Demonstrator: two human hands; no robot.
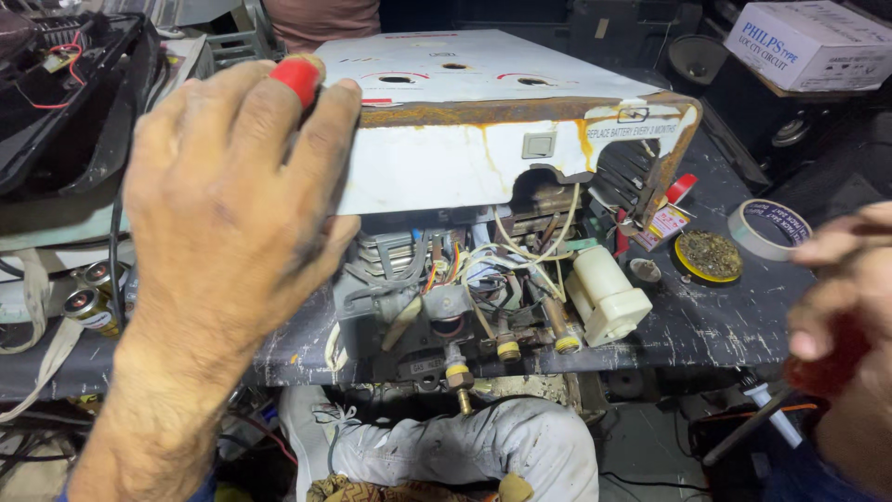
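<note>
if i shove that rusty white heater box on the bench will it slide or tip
The white heater box looks like sheet metal packed with valves and brass fittings, so probably heavy and stiff. It overhangs the bench edge, so a push toward you might tip it. The left hand steadies it.

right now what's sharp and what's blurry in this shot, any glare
Head view: the left hand and the rusty white appliance casing with its wiring are sharp; the right hand at the frame edge is motion-blurred; soft glare on the casing's top panel; dim shadow under the table.
</note>
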